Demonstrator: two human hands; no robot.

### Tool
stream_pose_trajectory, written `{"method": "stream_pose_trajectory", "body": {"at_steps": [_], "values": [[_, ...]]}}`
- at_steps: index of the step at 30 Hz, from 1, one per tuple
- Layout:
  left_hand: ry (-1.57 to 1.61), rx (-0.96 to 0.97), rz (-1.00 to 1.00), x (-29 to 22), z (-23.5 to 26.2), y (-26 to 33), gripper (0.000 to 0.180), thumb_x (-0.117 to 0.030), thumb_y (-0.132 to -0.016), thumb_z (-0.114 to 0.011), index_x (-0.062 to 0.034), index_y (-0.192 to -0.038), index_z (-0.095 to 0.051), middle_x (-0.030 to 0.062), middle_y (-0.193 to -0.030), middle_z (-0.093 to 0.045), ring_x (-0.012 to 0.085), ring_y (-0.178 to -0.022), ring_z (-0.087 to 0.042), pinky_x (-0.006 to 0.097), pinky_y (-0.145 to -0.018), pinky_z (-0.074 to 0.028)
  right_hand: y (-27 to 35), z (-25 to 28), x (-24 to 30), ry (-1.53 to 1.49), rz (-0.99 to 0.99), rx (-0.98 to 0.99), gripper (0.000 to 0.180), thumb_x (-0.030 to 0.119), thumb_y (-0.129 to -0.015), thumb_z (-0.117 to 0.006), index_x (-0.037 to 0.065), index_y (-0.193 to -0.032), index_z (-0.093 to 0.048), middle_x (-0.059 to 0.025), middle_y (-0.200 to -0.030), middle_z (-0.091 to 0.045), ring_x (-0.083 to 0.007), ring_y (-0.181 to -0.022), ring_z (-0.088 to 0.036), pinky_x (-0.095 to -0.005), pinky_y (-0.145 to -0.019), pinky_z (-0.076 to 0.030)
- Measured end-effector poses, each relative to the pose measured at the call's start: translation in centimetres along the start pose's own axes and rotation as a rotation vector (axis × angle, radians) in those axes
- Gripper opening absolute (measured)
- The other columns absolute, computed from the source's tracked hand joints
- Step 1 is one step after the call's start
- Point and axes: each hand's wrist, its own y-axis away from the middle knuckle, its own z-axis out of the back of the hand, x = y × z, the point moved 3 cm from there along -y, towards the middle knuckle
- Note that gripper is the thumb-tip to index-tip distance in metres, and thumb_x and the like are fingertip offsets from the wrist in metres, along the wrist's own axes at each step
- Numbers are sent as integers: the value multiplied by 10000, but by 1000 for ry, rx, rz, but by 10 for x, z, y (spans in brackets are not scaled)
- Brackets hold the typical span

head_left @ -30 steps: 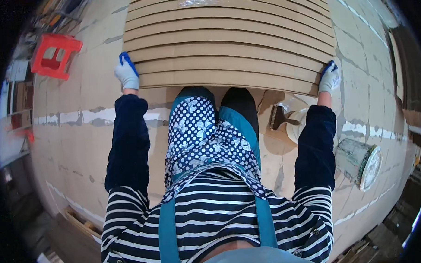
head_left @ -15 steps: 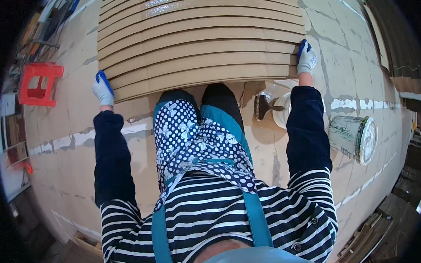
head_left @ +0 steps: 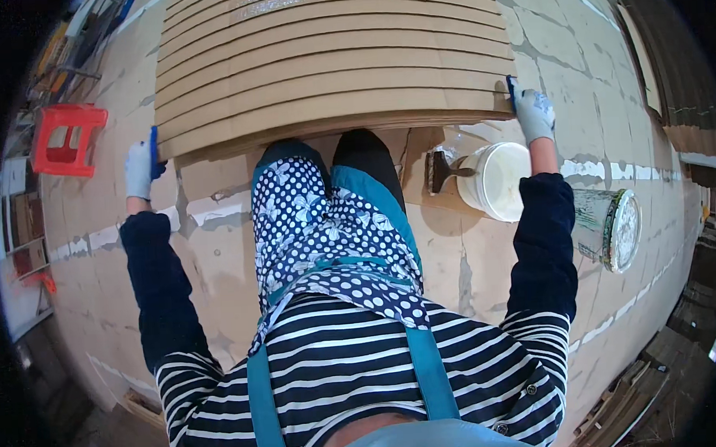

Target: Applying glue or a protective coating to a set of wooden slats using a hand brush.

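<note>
A single head-worn fisheye view looks steeply down the person's own torso to the floor (head_left: 217, 260). It faces forward over the knees toward a stack of cardboard sheets (head_left: 329, 67) filling the upper centre of the frame. The striped chest fills the lower edge, very near. Straight edges bow toward the dark circular rim, where distant surroundings crowd in.

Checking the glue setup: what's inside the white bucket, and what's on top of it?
The white bucket shows a pale, whitish inside; whether that is liquid or bare wall cannot be told. A dark-bristled brush lies across its left rim. The right hand's forearm covers the bucket's right edge.
</note>
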Motion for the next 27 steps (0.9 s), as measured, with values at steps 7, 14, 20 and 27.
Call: {"method": "stream_pose_trajectory", "body": {"at_steps": [7,14,20,27], "values": [[1492,-237,238,-77,-34,18,322,-181,-875,-502,-46,-1167,-488,80,-881,-579,169,-690,-578,282,-609,-502,19,-19,-33,-1932,-359,74,479,473,-862,-460,23,-875,-621,-55,-709,-600,-182,-639,-573,-306,-621,-468],[839,-989,44,6,-97,-7,294,-238,-881,-510,39,-911,-602,112,-862,-617,145,-732,-517,322,-658,-436,28,-66,9,-1379,-413,-754,325,271,-896,-479,4,-769,-615,-53,-662,-587,-138,-584,-526,-280,-539,-409],[174,-1063,150,-9,-90,-18,333,-270,-887,-492,41,-888,-609,137,-809,-632,199,-685,-543,337,-639,-436,3,-53,19,-1045,-577,-418,314,243,-882,-481,4,-766,-648,-88,-629,-606,-162,-558,-552,-314,-516,-401],[6,-970,242,-8,-86,-25,351,-287,-899,-466,32,-919,-612,135,-779,-636,228,-675,-556,342,-628,-437,-1,-38,31,-621,-477,-477,340,283,-838,-495,-18,-786,-646,-201,-704,-618,-274,-567,-564,-367,-575,-426]]}}
